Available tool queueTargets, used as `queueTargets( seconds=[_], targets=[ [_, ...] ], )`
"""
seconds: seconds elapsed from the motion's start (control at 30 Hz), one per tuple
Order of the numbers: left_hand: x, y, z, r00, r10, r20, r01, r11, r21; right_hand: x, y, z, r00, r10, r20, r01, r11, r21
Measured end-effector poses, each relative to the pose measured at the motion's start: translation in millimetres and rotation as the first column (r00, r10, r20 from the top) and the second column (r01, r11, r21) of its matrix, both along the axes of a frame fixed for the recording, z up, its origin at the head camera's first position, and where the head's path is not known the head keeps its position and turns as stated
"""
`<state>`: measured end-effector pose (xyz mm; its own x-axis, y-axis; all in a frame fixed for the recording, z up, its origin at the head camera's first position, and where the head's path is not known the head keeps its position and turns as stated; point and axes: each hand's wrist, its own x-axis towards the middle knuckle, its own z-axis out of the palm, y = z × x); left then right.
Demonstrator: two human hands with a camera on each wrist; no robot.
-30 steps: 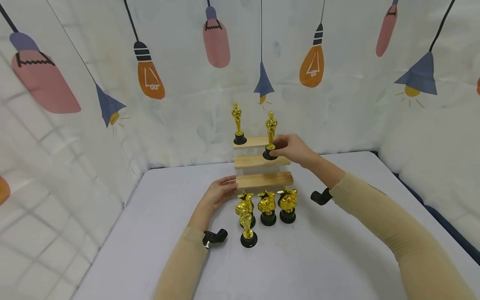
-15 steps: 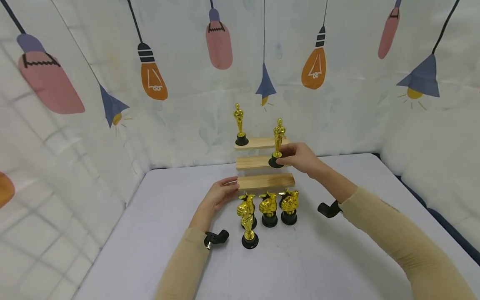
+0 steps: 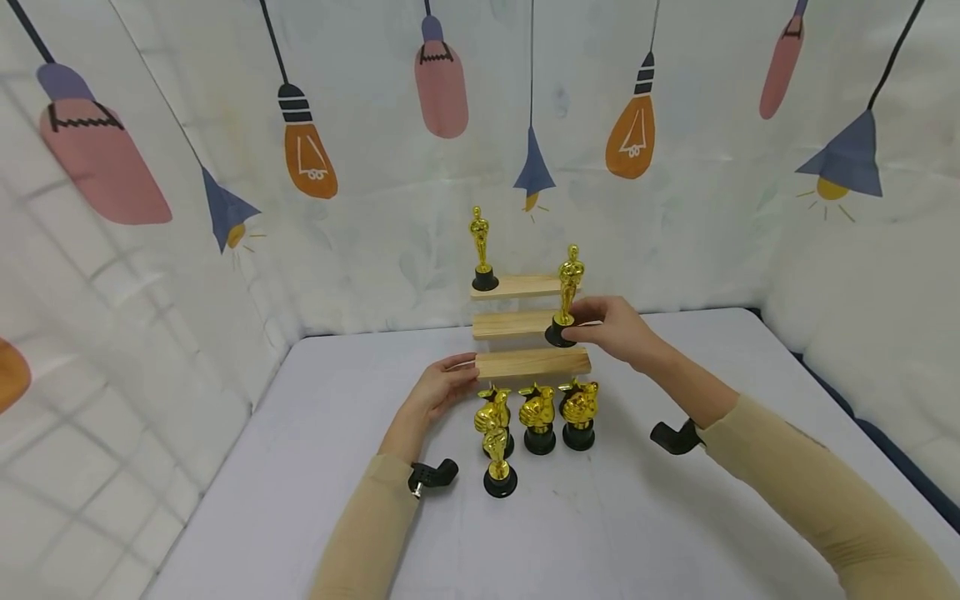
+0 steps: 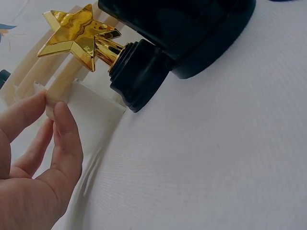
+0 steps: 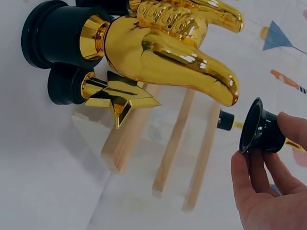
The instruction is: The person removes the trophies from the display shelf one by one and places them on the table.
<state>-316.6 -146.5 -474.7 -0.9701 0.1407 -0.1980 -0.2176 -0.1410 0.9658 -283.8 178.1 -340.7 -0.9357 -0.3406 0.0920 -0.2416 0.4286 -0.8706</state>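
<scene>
My right hand (image 3: 618, 333) holds a gold statuette trophy (image 3: 570, 283) by its black base, upright in the head view, near the right end of the middle wooden plank (image 3: 510, 325). The hollow underside of that base (image 5: 254, 127) shows in the right wrist view, so it is lifted. With thumb and fingers, my left hand (image 3: 437, 387) pinches the left end of the lowest plank (image 3: 532, 363); the left wrist view shows this plank end (image 4: 60, 91) between the fingertips. Another statuette trophy (image 3: 480, 242) stands at the left of the top plank (image 3: 525, 287).
Before the stepped rack stand gold thumbs-up trophies (image 3: 537, 410), with star trophies (image 5: 120, 96) close behind them. One slim gold trophy (image 3: 497, 458) stands nearest me. A white cloth covers the table (image 3: 600, 533); a lamp-patterned curtain (image 3: 375, 250) hangs behind.
The right hand has brought the statuette trophy rightward and down, from above the middle plank's centre to its right end. My left hand keeps its hold on the lowest plank.
</scene>
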Motion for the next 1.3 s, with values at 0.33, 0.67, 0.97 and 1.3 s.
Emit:
queueTargets(
  seconds=[0.33,0.67,0.97,1.3],
  targets=[
    [-0.8,-1.4,0.3,1.000,0.012,0.006,-0.012,1.000,0.005,21.8,0.0,5.3,0.998,0.054,-0.026,-0.054,0.998,-0.021],
    [-0.8,-0.5,-1.1,1.000,0.011,0.012,-0.011,1.000,0.006,37.5,3.1,2.4,0.996,0.085,-0.036,-0.087,0.995,-0.043],
    [-2.3,-1.4,-1.8,1.000,0.015,0.001,-0.015,1.000,0.004,51.5,6.7,4.4,0.997,0.080,0.000,-0.080,0.993,-0.090],
    [-3.1,0.4,-2.2,1.000,0.003,0.008,-0.003,1.000,0.005,66.9,5.9,-3.3,0.992,0.122,0.026,-0.117,0.986,-0.121]
  ],
)
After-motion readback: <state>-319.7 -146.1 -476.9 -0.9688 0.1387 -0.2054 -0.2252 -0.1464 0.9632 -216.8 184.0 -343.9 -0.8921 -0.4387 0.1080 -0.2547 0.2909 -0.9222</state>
